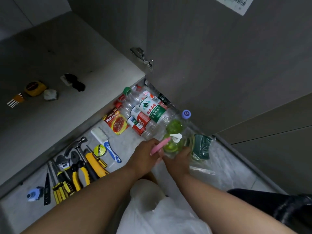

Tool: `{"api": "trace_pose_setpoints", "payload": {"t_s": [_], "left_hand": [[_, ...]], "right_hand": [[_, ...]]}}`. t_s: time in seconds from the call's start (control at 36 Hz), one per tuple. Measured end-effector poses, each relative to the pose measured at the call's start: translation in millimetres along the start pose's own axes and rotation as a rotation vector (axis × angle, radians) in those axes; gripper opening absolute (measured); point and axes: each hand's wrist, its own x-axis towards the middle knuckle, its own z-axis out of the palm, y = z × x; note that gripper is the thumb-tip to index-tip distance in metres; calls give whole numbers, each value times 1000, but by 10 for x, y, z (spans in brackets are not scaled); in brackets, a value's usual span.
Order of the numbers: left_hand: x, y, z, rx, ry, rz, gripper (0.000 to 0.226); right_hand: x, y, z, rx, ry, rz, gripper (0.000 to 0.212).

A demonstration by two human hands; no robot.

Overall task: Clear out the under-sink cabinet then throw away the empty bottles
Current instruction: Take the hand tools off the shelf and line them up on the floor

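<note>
Several empty clear water bottles lie side by side on the floor by the open cabinet door. In front of them stands a green pump bottle with a white pump head, next to a bottle with a purple cap. My left hand is shut on a thin pink stick. My right hand grips the base of the green pump bottle. The cabinet floor holds a yellow tape measure, a comb, a crumpled white lump and a black object.
Tools lie in a row on the floor at the left: hammer, pliers, screwdrivers, a white brush, tape roll, a red packet. A green sponge in plastic lies right. A white plastic bag sits below my arms.
</note>
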Motion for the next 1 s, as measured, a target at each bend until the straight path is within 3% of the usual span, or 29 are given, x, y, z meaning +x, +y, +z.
{"api": "trace_pose_setpoints", "payload": {"t_s": [0.11, 0.33, 0.53, 0.64, 0.75, 0.86, 0.94, 1.0], "left_hand": [[57, 7, 36, -22, 97, 26, 21], [104, -31, 127, -30, 91, 71, 24], [272, 96, 231, -19, 109, 99, 18], [368, 201, 289, -37, 99, 73, 21], [395, 237, 304, -85, 64, 74, 24], [285, 161, 264, -160, 59, 67, 30], [213, 98, 249, -197, 52, -43, 34], [203, 77, 233, -210, -2, -161, 42]], "right_hand": [[216, -85, -43, -42, 33, -91, 85], [314, -13, -234, -150, 36, -202, 68], [412, 7, -331, -203, 76, -130, 68], [424, -31, -353, -174, 104, -105, 57], [313, -13, -399, -150, 142, -71, 63], [177, 152, -597, -192, 300, -150, 39], [275, 300, -780, -83, 514, 48, 42], [439, 378, -884, -14, 517, 302, 58]]}}
